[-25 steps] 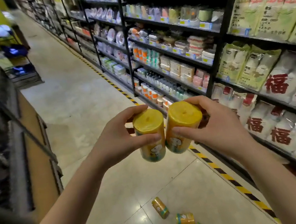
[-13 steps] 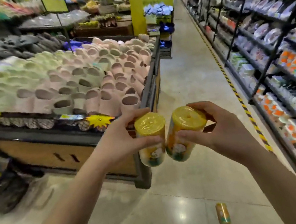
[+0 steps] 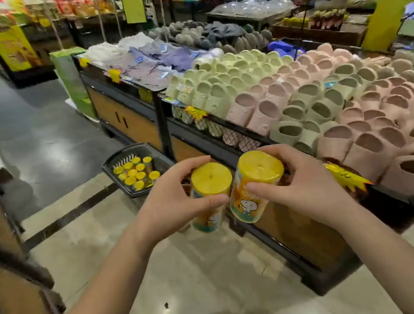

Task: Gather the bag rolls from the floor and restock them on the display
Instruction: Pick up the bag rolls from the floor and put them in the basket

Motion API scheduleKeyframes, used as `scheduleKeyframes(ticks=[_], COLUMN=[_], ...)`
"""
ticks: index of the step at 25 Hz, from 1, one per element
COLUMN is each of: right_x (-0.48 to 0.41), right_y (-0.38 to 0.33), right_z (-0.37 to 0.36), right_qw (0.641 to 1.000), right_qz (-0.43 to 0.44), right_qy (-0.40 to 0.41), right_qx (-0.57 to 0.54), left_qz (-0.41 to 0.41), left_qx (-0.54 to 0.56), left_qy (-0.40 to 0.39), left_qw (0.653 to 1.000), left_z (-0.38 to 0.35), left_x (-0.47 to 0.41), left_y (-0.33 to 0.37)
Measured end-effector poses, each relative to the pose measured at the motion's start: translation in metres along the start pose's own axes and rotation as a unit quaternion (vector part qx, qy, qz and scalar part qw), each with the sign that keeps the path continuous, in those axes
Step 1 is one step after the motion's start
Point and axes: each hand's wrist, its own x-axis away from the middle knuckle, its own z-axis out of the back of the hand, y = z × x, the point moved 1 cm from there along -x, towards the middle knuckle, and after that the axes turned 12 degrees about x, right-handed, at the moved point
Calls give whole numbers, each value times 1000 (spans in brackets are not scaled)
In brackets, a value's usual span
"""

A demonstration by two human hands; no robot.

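Low at left, on the floor: a dark basket (image 3: pixel 137 194) holding upright yellow-capped bag rolls (image 3: pixel 132 173). In mid-air, left hand (image 3: pixel 176 212) clenched round the left roll (image 3: pixel 211 183), thumb across its label. Just beside it, tilted slightly, the right roll (image 3: pixel 258 174), grasped likewise by the right hand (image 3: pixel 307 189). Behind and rightward, a slipper display (image 3: pixel 308 236), its dark frame directly beyond both rolls.
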Motion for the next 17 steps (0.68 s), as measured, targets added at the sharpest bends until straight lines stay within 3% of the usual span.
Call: scheduleKeyframes(ticks=[8,17], right_x=[-169,-434], right_y=[-69,-87], right_z=[-130,-220], right_qw=[988,964], right_qz=[104,174], right_qy=[-115,-195], right_qx=[14,53], left_qz=[54,92], left_qx=[-51,-64], left_qy=[135,203], left_qw=[988,973], left_z=[152,276], left_x=[-46,-231], left_y=[-76,-153])
